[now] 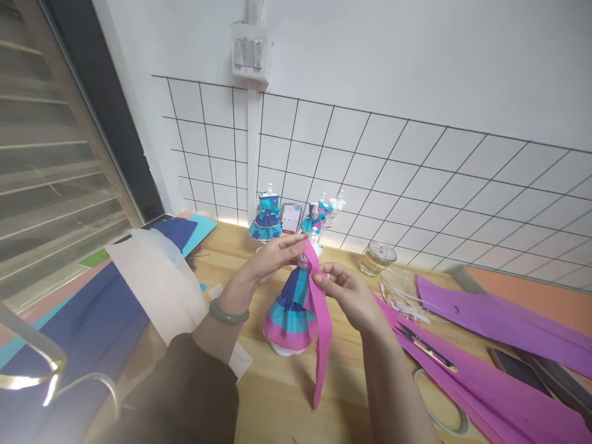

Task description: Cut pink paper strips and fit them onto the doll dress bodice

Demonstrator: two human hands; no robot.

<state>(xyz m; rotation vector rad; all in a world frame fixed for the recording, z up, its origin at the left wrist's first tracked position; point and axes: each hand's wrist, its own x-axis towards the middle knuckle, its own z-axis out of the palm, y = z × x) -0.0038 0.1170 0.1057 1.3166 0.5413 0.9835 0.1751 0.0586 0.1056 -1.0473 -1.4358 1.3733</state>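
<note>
In the middle of the wooden table stands a small dress form wearing a tiered blue, teal and pink skirt (pixel 290 311). A long pink crepe paper strip (pixel 324 345) lies against its bodice and hangs down past the hem. My left hand (pixel 280 253) pinches the strip's upper end at the top of the form. Lower down, my right hand (pixel 342 287) holds the same strip's edge between thumb and fingers, at the form's right side. The white top of the form is partly hidden behind my fingers and the strip.
Behind stand a dressed blue form (pixel 267 216), a phone showing a timer (pixel 291 220) and small dressed forms (pixel 317 214). Snips (pixel 428 348) rest on pink paper (pixel 485 376) at right, near a tape roll (pixel 441 404) and a glass cup (pixel 378 257). Paper sheets (pixel 102 302) cover the left.
</note>
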